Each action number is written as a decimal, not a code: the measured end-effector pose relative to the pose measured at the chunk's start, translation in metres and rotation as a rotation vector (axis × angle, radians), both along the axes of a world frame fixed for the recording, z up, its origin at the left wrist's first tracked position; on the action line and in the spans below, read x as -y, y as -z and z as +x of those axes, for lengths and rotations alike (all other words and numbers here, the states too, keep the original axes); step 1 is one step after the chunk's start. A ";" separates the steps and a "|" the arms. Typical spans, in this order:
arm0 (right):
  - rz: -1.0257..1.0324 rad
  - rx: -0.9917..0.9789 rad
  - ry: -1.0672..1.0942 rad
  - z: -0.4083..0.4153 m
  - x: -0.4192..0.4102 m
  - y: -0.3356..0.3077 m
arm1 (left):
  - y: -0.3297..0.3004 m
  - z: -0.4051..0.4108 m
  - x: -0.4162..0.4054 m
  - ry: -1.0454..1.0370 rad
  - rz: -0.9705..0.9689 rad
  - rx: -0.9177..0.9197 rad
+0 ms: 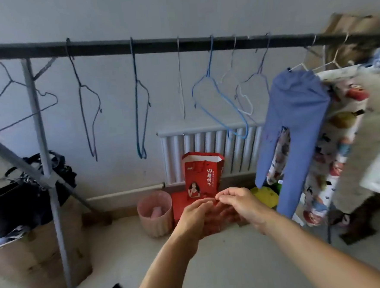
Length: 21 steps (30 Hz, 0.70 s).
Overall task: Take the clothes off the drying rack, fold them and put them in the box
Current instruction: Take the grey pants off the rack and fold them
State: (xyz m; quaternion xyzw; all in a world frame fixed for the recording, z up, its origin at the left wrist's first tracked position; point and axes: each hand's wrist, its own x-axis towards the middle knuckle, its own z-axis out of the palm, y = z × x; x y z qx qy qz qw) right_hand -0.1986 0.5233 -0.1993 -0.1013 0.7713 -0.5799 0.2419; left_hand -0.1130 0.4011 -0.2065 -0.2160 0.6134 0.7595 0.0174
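1. I am facing the drying rack (pixel 132 45), its rail mostly carrying bare hangers (pixel 220 96).
2. The remaining clothes are hanging at its right end: blue trousers (pixel 295 114) in front of a printed garment (pixel 342 146). Both are looking light, soft and floppy, so I am judging the waistband the best hold.
3. My left hand (pixel 196 217) and right hand (pixel 240 205) are hovering together, loosely curled, holding nothing.

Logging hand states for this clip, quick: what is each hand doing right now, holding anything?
Left hand: open, fingers relaxed, holding nothing.
Right hand: empty, fingers loosely curled, so open; no garment touched.
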 end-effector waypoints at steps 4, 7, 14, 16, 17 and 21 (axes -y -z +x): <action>-0.036 -0.052 0.082 -0.040 -0.077 -0.028 | -0.032 -0.046 -0.075 0.097 -0.037 -0.064; -0.063 -0.109 0.139 -0.069 -0.121 -0.052 | -0.053 -0.082 -0.122 0.157 -0.068 -0.106; -0.163 -0.276 0.184 -0.146 -0.187 -0.124 | -0.129 -0.164 -0.197 0.187 -0.110 -0.221; -0.188 -0.357 0.198 -0.167 -0.195 -0.146 | -0.149 -0.186 -0.206 0.187 -0.163 -0.268; -0.176 -0.417 0.208 -0.180 -0.197 -0.156 | -0.158 -0.197 -0.209 0.175 -0.193 -0.289; -0.076 -0.753 0.408 -0.242 -0.191 -0.184 | -0.184 -0.227 -0.205 0.083 -0.254 -0.324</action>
